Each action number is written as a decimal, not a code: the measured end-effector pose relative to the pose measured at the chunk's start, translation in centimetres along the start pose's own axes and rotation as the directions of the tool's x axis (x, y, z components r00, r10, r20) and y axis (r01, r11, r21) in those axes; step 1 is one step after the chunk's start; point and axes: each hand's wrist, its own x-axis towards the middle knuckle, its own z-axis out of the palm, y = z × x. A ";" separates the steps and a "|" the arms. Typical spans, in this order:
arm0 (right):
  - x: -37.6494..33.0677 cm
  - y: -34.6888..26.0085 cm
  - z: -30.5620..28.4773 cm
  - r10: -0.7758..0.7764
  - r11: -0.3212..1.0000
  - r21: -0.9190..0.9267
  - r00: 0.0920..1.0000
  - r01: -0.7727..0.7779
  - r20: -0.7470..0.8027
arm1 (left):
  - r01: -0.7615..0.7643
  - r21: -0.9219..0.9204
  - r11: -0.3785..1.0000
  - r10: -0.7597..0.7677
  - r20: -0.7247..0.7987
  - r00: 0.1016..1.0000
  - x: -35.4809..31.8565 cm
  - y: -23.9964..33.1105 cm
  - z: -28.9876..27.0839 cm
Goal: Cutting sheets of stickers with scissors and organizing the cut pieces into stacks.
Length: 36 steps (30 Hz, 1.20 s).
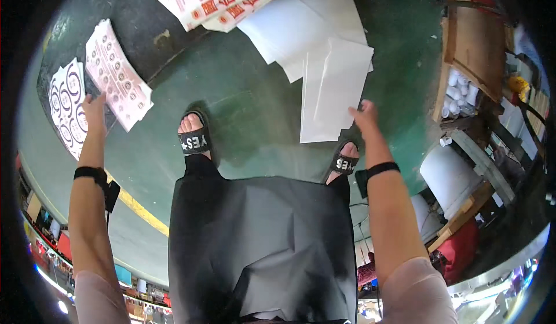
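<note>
My left hand reaches out over the floor, fingertips apart, between two paper stacks. One is a pile of pink-printed sheets; the other, farther left, holds white sheets with dark ring patterns. The fingertips overlap the pink pile's near edge; whether they touch it, I cannot tell. On the right, my right hand has thumb and fingers spread beside the lower right edge of a white sheet. Its thumb is at that edge, with no visible grip. More white sheets lie fanned out beneath and behind.
Red-printed sheets lie at the far edge. My sandalled feet stand on the green floor, and a black apron-like cover spans my lap. At right are a wooden box, white rolls and a large white roll.
</note>
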 end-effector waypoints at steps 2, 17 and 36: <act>3.4 2.1 -0.7 -0.024 1.000 0.000 0.991 0.025 -0.134 | -0.390 0.277 0.878 0.407 -0.002 0.914 -1.2 -1.4 1.1; 0.5 -0.5 2.0 -0.185 0.964 0.192 0.983 0.184 -0.011 | 0.458 -0.074 0.886 -0.216 0.807 0.550 -37.5 4.1 33.4; -9.5 -11.3 -6.7 -0.201 0.661 0.740 0.919 -0.129 0.339 | -0.772 -0.124 0.624 0.699 0.531 0.480 -33.9 9.1 15.1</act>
